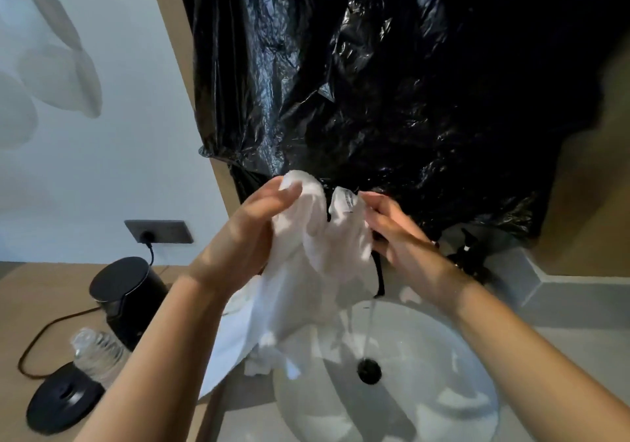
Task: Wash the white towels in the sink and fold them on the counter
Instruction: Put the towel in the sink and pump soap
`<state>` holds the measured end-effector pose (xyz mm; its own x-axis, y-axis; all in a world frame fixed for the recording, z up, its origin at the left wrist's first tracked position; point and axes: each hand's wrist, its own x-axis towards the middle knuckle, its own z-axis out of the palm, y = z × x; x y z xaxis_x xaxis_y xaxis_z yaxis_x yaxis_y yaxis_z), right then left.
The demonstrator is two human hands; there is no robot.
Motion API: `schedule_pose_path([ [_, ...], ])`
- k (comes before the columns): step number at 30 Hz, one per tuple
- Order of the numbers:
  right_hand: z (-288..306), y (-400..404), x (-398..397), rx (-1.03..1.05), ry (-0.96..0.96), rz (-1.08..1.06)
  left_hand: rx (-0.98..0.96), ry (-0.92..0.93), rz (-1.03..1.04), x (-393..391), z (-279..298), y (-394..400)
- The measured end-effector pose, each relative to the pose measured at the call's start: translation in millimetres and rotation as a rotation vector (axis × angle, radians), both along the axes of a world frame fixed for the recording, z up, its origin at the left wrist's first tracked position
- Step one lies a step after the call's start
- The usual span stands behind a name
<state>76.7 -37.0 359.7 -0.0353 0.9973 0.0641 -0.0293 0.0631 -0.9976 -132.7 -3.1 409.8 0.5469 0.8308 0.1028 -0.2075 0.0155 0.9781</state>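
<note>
Washing looks underway, folding not begun: the left hand (249,223) and right hand (392,233) each grip an upper corner of one white towel (306,271), which hangs between them and trails below them over the sink (443,407), beside the running water (370,329); no folded towel shows on the bench (41,305)

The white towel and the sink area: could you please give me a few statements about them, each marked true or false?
1. Both hands, left and right, hold the white towel. True.
2. Water runs from the tap into the sink. True.
3. The towel lies folded on the counter. False: it hangs bunched above the basin.
4. The kettle sits right of the sink. False: left.
5. Black plastic sheeting hangs behind the sink. True.
</note>
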Motion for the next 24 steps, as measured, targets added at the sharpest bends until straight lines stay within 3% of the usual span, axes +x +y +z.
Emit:
schedule_pose_path([
  [2,-10,-16,2,-0.041,0.045,0.105,0.011,-0.011,-0.032,25,-3,-7],
  [9,-4,-41,31,0.047,0.116,-0.312,0.024,0.028,-0.047,108,1,-22],
  [13,-4,-48,61,0.099,0.011,-0.302,0.051,0.074,-0.063,125,-4,-17],
  [18,-54,-48,80,-0.034,-0.206,-0.322,-0.045,0.225,0.021,115,-68,-9],
  [24,-132,-50,94,-0.350,-0.092,-0.299,-0.022,0.500,0.031,76,-170,-6],
])
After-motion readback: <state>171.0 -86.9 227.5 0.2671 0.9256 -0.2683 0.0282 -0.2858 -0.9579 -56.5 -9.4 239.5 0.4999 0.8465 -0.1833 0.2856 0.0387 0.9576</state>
